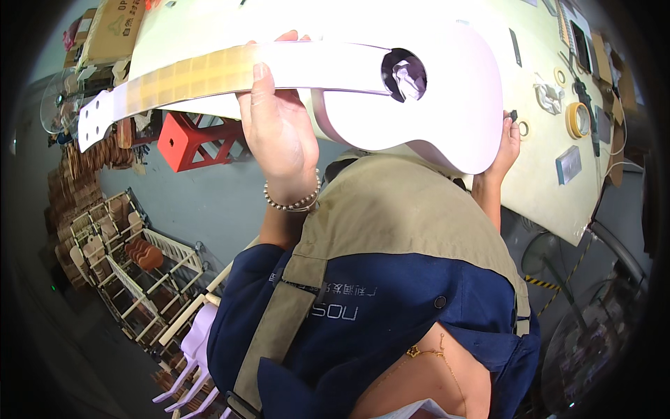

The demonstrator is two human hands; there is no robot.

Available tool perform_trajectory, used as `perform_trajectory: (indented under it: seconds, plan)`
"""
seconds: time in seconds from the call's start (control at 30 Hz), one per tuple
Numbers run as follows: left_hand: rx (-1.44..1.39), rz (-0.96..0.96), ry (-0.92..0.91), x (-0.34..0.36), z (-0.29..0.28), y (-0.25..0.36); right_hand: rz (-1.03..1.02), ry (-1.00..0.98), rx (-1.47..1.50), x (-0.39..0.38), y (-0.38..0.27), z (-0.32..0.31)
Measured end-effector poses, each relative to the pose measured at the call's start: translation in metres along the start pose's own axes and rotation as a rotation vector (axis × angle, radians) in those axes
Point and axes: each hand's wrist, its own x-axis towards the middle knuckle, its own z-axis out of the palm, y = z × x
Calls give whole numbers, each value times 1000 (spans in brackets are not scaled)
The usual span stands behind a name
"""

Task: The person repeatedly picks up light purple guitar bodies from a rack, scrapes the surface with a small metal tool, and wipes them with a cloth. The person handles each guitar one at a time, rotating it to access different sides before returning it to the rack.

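A pale lavender-white ukulele (447, 91) without strings lies across the table edge in front of me, its neck pointing left. Yellowish tape covers the fretboard (188, 74), and the headstock (98, 120) has several holes. Crumpled white paper (406, 78) shows inside the dark sound hole. My left hand (279, 119) is closed round the neck near the body, thumb on top and fingertips on the far side. Past the body's right end, my right hand (511, 143) pinches a small black piece (514, 114) close to the rim; the body hides part of that hand.
On the cream table (551, 188) at right are a tape roll (578, 120), a grey-blue block (569, 165) and crumpled plastic (549, 96). A red stool (195, 143) stands left. Wooden racks (132, 258) hold instrument parts. A cardboard box (113, 31) sits at far left.
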Motion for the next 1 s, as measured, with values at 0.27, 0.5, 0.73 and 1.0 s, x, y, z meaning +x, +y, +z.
perform_trajectory:
  seconds: [0.27,0.5,0.73,1.0]
  plan:
    - [226,198,-218,5,17,6,127,-29,52,6,16,-1]
    - [187,187,-297,5,34,10,242,-117,165,2,34,0]
    - [299,203,-350,6,42,16,306,-152,226,6,47,-5]
    - [101,207,-542,23,30,32,275,-61,593,12,30,0]
